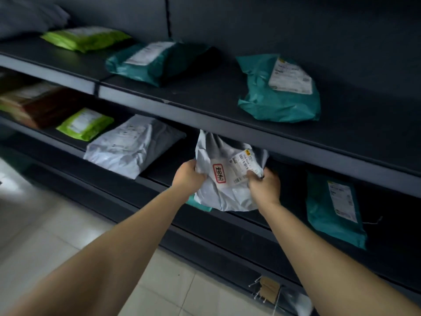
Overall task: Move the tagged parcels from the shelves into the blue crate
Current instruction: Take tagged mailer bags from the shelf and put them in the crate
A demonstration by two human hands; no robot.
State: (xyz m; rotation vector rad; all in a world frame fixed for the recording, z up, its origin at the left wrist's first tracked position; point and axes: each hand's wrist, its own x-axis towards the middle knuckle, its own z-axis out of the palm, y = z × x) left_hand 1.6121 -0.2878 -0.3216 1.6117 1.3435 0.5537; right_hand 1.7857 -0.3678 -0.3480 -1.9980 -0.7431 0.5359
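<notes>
Both arms (118, 242) reach forward, my left hand (188, 176) and right hand (265, 185) each gripping one edge of the limp tagged parcel (225, 195), probably to keep its red tag (219, 174) facing me.

**Bare hands, bare forearms**

The person's left hand (189, 176) and right hand (265, 187) are bare. The left forearm (127, 233) and right forearm (319, 247) are bare too, uncovered down to the lower frame edge.

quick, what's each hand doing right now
left hand: grips the white parcel by its left edge
right hand: grips the same parcel's right edge
</notes>
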